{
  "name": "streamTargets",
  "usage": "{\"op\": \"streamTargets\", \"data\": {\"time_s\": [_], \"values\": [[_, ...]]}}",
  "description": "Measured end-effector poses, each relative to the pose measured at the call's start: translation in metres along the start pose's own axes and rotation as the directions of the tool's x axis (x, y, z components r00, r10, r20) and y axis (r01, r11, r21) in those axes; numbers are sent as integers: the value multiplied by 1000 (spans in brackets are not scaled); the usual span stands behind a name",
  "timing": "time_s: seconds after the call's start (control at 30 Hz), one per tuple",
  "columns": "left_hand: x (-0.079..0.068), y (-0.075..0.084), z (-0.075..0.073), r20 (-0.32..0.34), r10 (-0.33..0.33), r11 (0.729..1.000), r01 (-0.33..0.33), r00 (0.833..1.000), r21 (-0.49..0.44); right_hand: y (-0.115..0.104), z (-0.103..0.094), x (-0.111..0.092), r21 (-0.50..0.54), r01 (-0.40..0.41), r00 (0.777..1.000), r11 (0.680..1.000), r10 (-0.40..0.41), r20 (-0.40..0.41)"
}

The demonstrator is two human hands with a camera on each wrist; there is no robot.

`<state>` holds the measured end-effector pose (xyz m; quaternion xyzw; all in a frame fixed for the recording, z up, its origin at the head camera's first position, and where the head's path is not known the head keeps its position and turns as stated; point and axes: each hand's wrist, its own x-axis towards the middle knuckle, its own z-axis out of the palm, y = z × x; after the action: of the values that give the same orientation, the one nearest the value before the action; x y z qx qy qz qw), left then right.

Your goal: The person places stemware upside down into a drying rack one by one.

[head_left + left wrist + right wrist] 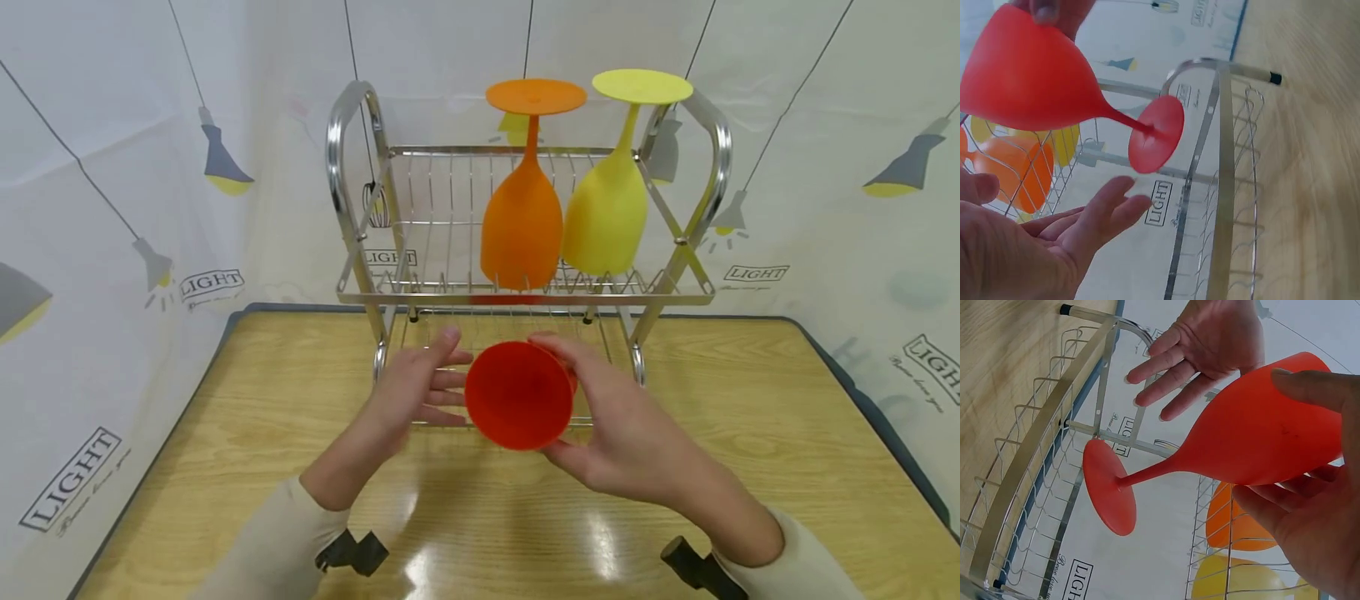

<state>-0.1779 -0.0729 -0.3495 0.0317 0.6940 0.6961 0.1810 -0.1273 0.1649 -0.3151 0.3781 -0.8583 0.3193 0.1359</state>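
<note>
A red wine glass is in my right hand, with the thumb on one side of the bowl and the fingers on the other. In the head view its mouth faces the camera, and its stem and foot point away toward the rack. My left hand is beside the bowl on the left, its fingers extended and apart from the glass in the right wrist view. On the upper shelf of the metal dish rack, an orange wine glass and a yellow wine glass stand upside down, side by side.
The two-tier rack's lower wire shelf lies behind the hands, close over the wooden table. Curved chrome side rails rise at both ends. Printed white cloth surrounds the table at the back and sides.
</note>
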Motion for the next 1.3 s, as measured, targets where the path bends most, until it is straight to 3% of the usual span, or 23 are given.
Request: {"op": "streamTargets", "data": {"time_s": [0.13, 0.3, 0.47, 0.6, 0.77, 0.9, 1.1, 1.3], "values": [[2, -1, 0, 160, -68, 992, 83, 985, -93, 1, 2, 2, -75, 46, 999, 996, -44, 24], [4, -2, 1, 329, -95, 974, 156, 940, -164, 1, 4, 4, -132, 91, 994, 987, -82, 70], [5, -3, 6, 420, -87, 953, 198, 903, -228, 3, 5, 3, -174, 144, 986, 974, -126, 110], [4, -3, 9, 447, -65, 939, 207, 892, -276, 7, 6, 3, -171, 207, 975, 963, -190, 112], [3, -3, 9, 462, -41, 916, 218, 886, -336, 10, 6, 2, -165, 223, 971, 961, -205, 120], [2, -6, 9, 454, -21, 893, 220, 891, -392, 11, 4, 0, -185, 205, 974, 961, -181, 138], [-1, -10, 11, 403, 32, 851, 186, 915, -491, 13, -1, -1, -251, 170, 975, 953, -126, 181], [-4, -15, 14, 319, 107, 833, 91, 942, -545, 13, -6, -2, -275, 157, 971, 948, -98, 218]]}}
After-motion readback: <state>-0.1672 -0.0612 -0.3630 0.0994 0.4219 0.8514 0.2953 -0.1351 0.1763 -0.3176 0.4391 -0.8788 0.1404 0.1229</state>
